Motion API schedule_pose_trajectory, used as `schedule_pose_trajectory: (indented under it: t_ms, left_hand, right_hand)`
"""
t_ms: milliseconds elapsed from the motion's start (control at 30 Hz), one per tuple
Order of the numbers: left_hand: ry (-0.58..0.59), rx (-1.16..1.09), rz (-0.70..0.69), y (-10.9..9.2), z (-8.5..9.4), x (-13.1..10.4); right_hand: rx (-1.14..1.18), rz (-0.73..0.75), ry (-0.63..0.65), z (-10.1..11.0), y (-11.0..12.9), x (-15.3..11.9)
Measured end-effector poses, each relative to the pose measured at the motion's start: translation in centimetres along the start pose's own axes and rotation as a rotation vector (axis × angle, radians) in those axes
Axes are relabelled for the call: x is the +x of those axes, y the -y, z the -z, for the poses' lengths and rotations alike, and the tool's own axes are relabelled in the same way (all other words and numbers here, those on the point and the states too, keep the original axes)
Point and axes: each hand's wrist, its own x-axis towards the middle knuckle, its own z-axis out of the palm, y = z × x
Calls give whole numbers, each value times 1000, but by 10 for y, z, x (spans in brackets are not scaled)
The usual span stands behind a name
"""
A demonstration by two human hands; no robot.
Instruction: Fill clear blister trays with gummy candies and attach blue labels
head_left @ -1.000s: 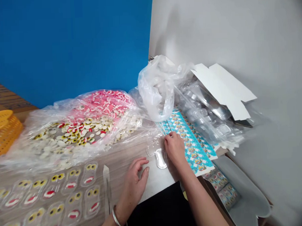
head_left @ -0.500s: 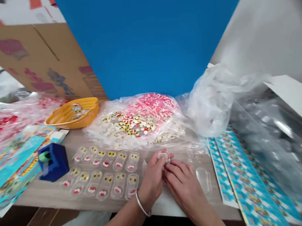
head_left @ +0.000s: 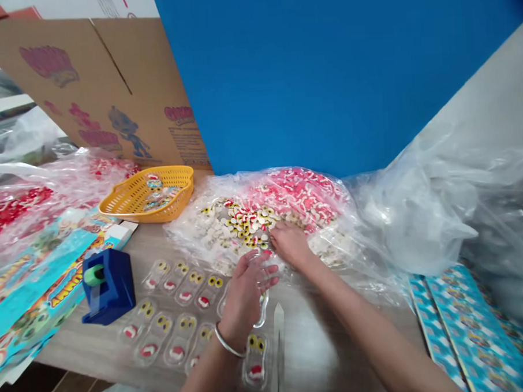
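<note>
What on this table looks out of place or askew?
Little stands out. One filled blister shell lies alone near the table edge, below the two tidy rows of filled shells. The left hand holds an empty clear shell; the right hand reaches into the candy pile.

We see through one head-worn camera, looking forward and down, close over the table. The blue wall stands ahead. No second view overlaps.
</note>
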Motion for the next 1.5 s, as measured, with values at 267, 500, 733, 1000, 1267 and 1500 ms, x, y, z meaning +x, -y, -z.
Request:
schedule_pose_trajectory:
  t_ms: [267, 500, 733, 1000, 1267, 1500]
  left_hand:
    - [-2, 14, 23, -4, 6, 7]
    - [-7, 65, 17, -3, 10, 10]
    - [76, 250, -40, 6, 6, 8]
    - [136, 207, -87, 17, 4, 1]
    - [61, 96, -69, 23, 1, 0]
    - [-34, 108, -88, 22, 0, -7]
  right_hand:
    - [-21, 118, 79, -3, 1, 9]
    - [71, 78, 33, 8, 6, 9]
    - [621, 141, 206, 41, 19, -28]
    - [559, -5, 61, 37, 33, -46]
    - [920, -137, -161, 12, 34, -68]
    - [670, -34, -205, 3, 35, -79]
